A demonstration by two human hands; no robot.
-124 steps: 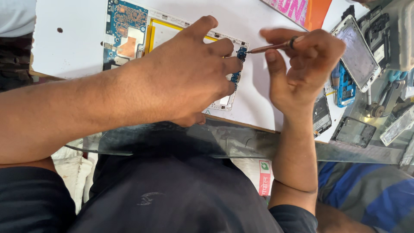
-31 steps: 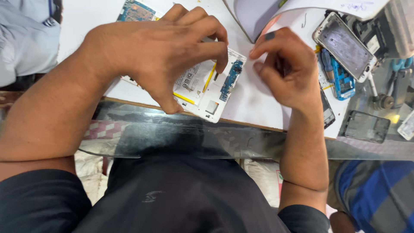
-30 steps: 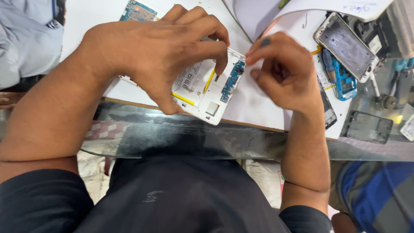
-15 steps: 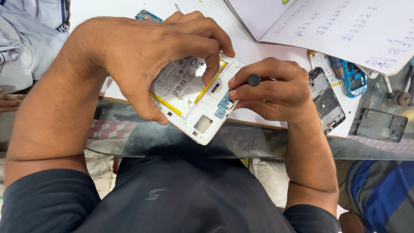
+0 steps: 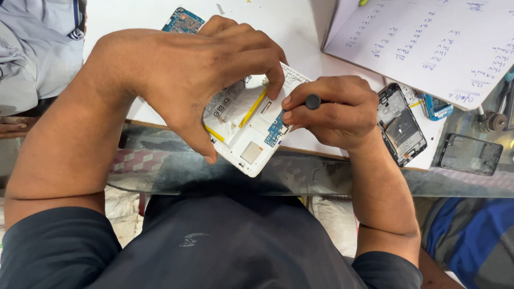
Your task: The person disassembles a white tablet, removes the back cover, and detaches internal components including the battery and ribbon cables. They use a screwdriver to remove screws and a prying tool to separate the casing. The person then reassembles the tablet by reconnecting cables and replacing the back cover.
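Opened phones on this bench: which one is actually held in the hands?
The white opened phone, gripped by the left hand, with the right hand working a black-capped tool at it. The dark opened phone and the black frame lie untouched to its right.

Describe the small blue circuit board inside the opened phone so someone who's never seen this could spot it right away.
Start at the white opened phone gripped by the left hand at the table's near edge. At its right end, beside the right hand's fingertips, sits the small blue circuit board. It is the phone's only blue part, beside yellow strips.
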